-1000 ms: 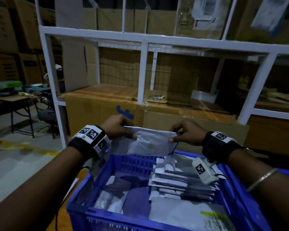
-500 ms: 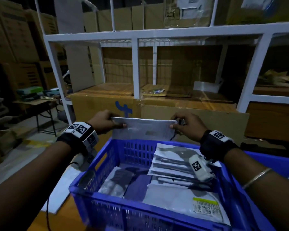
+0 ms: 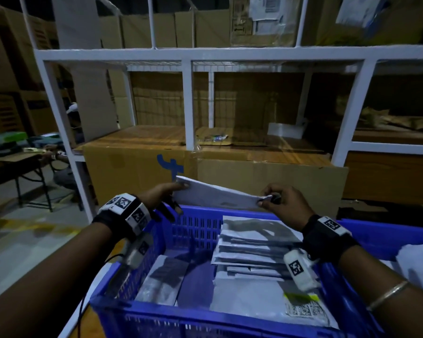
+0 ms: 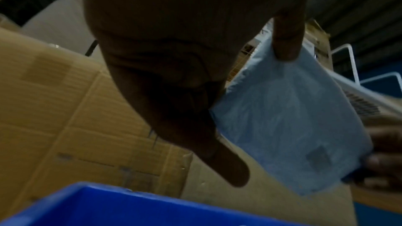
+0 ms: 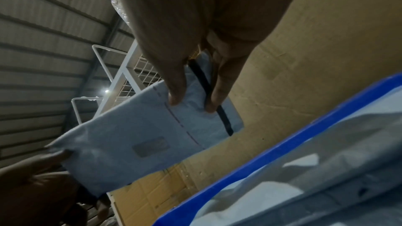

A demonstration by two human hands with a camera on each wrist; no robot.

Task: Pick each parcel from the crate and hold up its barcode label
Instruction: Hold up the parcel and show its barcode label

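Head view, parcel: a pale grey parcel (image 3: 217, 195) is held flat, just above the far rim of the blue crate (image 3: 198, 225), its right end lower than its left.
Head view, left hand: the left hand (image 3: 165, 195) pinches the parcel's left end, its lower fingers (image 3: 171, 211) spread down toward the crate's far wall.
Head view, right hand: the right hand (image 3: 282, 203) pinches the parcel's right end.
Head view, crate contents: a stack of grey parcels (image 3: 252, 245) lies at the far right inside the crate; a labelled parcel (image 3: 300, 308) lies at the near right and another parcel (image 3: 161, 276) at the left.
Head view, beyond the crate: cardboard boxes (image 3: 137, 169) and a white shelf rack (image 3: 188, 101) stand behind the crate.
Left wrist view: the left hand (image 4: 185, 57) grips one end of the parcel (image 4: 289, 118), thumb on its top edge, above the crate's rim (image 4: 130, 207); the other hand shows blurred at the parcel's far end.
Right wrist view: the right hand (image 5: 202, 32) pinches the parcel (image 5: 139, 135) beside its black strip, above the crate's rim (image 5: 272, 155); the left hand (image 5: 37, 178) holds the far corner.
Barcode label: I cannot tell whether it faces up.
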